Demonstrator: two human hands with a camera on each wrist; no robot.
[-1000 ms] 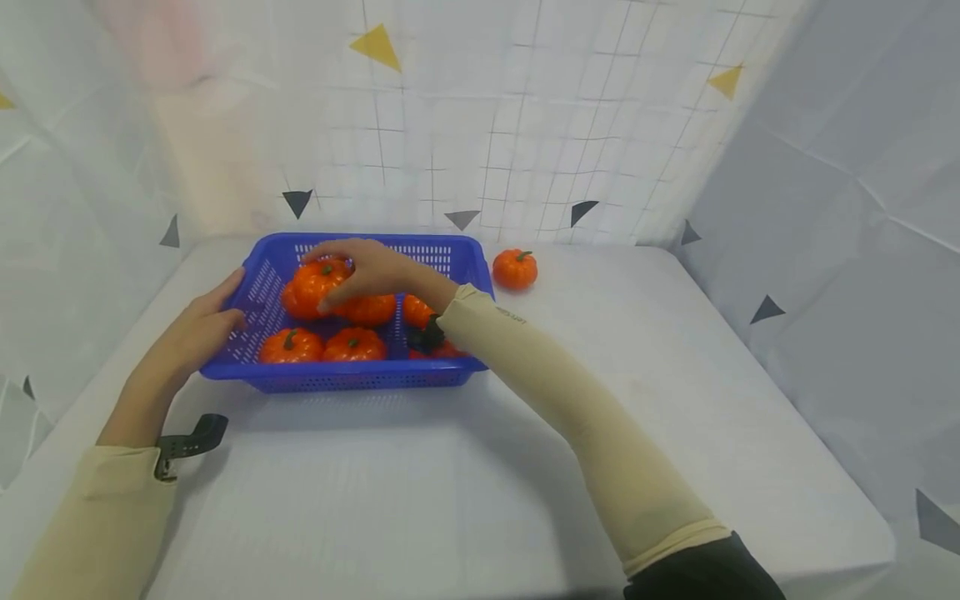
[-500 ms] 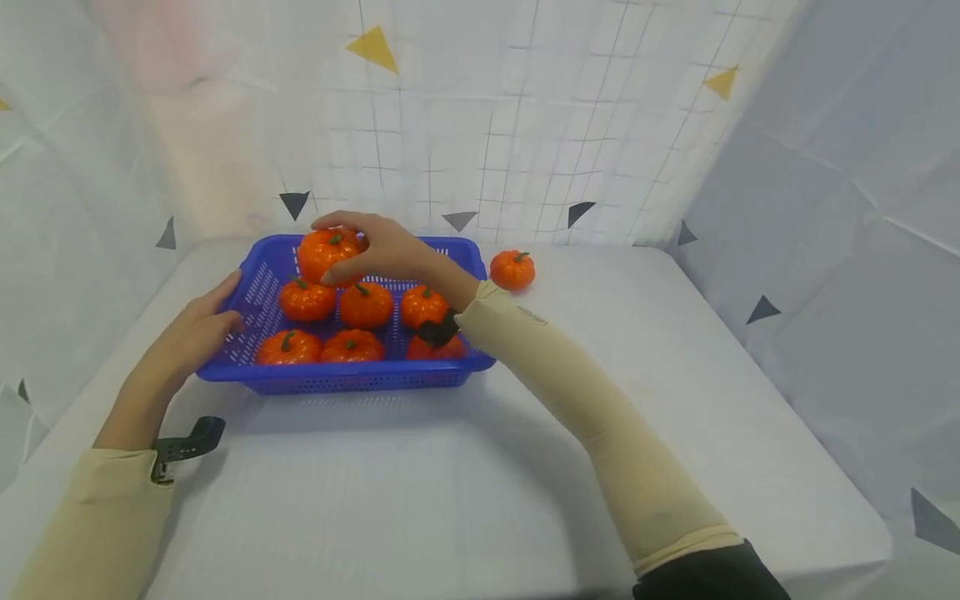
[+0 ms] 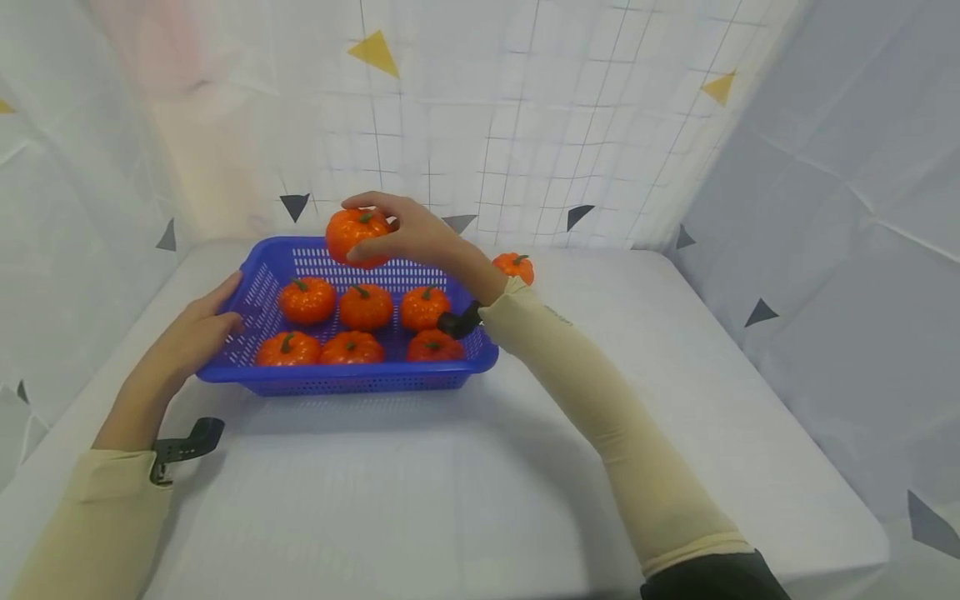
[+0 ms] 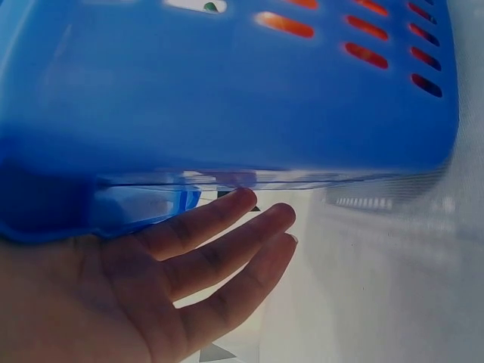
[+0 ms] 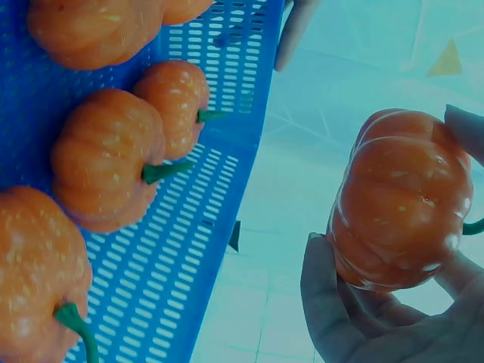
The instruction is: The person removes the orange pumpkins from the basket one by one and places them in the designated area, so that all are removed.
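And here I am, my right grip [image 3: 411, 233] clasped firmly round a glossy orange ribbed pumpkin with a green stem [image 3: 356, 239], thumb on its nearer side, fingers over the far side! It's up in the air, above the far part of a blue, slatted, rectangular plastic basket [image 3: 337, 375], touching nothing but me. Over to my left grip [image 3: 197, 329], and that one has the basket's left edge: thumb over the rim, the other fingers stretched along outside the wall. Below my right grip, what a line-up: six more orange pumpkins [image 3: 365, 307] with green stems sit in the basket, three in the row nearer to me and three in the row behind. Off to the right of my right grip, past the wrist, one lone small orange pumpkin [image 3: 515, 267] rests outside the basket on the smooth white desk [image 3: 337, 500], its lower edge partly hidden by my arm. Beige sleeves [image 3: 600, 400] run back from both wrists, and beyond my right grip hangs a white grid-lined backdrop [image 3: 487, 100] dotted with yellow and grey triangles.
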